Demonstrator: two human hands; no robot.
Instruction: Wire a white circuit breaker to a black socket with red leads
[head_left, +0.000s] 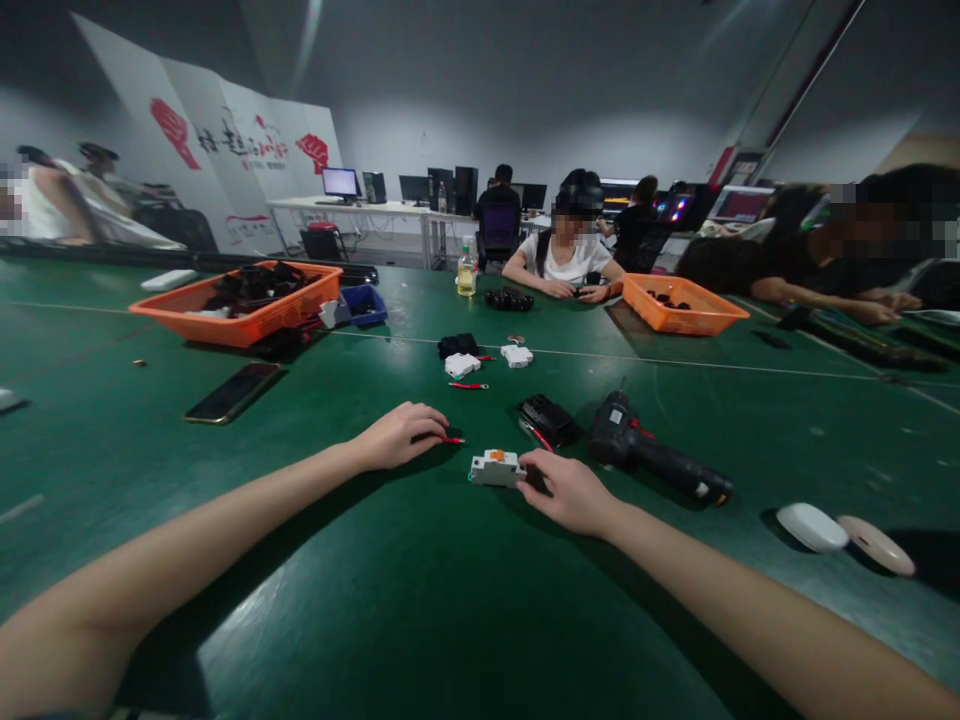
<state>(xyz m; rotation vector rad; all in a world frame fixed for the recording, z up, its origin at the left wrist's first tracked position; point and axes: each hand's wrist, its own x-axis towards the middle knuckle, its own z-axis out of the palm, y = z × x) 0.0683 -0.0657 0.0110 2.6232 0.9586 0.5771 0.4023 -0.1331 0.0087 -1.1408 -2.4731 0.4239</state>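
A white circuit breaker with an orange switch stands on the green table. My right hand grips its right end between thumb and fingers. To the left, my left hand pinches a short red wire, whose tip points toward the breaker. Beyond the hands lie another red wire with a ring terminal and two white breaker-like pieces, one on the left and one on the right. A black cordless screwdriver rests right of my right hand, beside a black part.
On the left are a phone, an orange basket of black parts and a blue bin. A second orange basket stands far right, near a seated co-worker. White and beige cases lie at right.
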